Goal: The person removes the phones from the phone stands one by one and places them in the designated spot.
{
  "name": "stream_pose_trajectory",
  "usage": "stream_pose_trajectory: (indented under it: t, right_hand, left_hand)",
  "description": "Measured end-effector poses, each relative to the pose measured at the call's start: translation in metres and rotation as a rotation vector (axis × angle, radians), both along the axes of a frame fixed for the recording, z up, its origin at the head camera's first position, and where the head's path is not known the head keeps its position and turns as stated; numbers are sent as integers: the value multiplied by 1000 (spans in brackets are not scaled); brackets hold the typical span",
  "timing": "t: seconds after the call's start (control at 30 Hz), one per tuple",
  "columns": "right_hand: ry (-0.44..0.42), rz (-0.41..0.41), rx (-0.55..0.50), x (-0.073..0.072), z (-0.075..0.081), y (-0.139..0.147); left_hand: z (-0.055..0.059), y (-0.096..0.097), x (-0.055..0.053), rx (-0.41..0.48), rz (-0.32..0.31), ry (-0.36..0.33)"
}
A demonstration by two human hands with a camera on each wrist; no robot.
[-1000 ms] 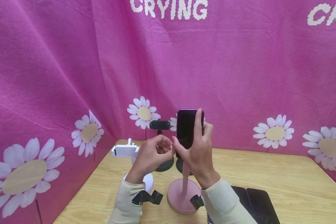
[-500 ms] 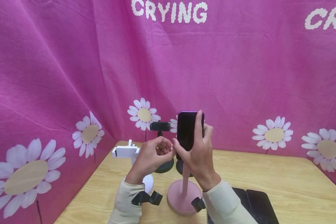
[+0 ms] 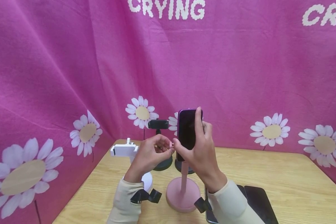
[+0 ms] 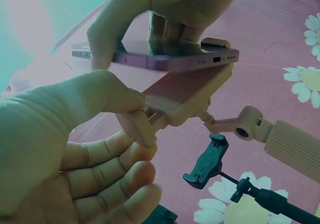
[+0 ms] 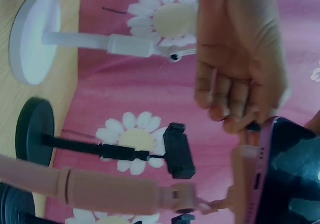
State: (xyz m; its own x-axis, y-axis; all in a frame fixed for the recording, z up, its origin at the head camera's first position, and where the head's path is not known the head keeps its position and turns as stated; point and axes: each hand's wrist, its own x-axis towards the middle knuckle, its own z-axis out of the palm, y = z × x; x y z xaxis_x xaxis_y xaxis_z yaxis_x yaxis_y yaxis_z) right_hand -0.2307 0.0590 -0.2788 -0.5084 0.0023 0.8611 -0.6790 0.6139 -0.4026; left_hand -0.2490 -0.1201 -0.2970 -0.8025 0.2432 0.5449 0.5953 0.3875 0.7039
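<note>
A pink phone stand (image 3: 184,186) rises in front of me; its holder hides behind the phone in the head view. My left hand (image 3: 149,155) pinches the pull-out clamp end (image 4: 137,127) of that holder between thumb and fingertips, and a gap shows between clamp end and holder plate (image 4: 182,91). My right hand (image 3: 203,152) grips a dark-screened phone (image 3: 186,129) with a purple frame, index finger along its right side, thumb at its lower left edge. In the left wrist view the phone lies over the holder plate at an angle, charging port toward the camera.
To the left stands a white phone stand (image 3: 125,150). Behind the hands is a black phone stand (image 3: 158,124), with another dark round base (image 3: 178,168) beside it. Dark phones (image 3: 259,202) lie on the wooden table (image 3: 296,183) by my right sleeve. A pink flowered cloth (image 3: 226,77) hangs behind.
The right hand and phone have turned slightly, so more of the phone's purple left edge shows. The pink clamp end now shows between the two hands. The left hand keeps its pinch.
</note>
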Motion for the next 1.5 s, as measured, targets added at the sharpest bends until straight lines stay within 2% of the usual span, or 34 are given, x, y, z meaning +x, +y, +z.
stream_pose_trajectory:
  t: [0.2, 0.5, 0.93, 1.17, 1.5]
  right_hand:
    - [-93, 52, 6, 12, 7, 4]
    - [-161, 126, 14, 23, 11, 10]
    - [-170, 144, 5, 26, 13, 14]
    - [-165, 146, -3, 27, 13, 16]
    - [-196, 251, -68, 32, 13, 22]
  left_hand:
    - [0, 0, 0, 11, 9, 5]
    - [-1, 1, 4, 9, 34, 10]
    - [2, 10, 12, -1, 90, 55]
    - [3, 15, 13, -5, 93, 82]
    - [4, 20, 12, -12, 90, 96]
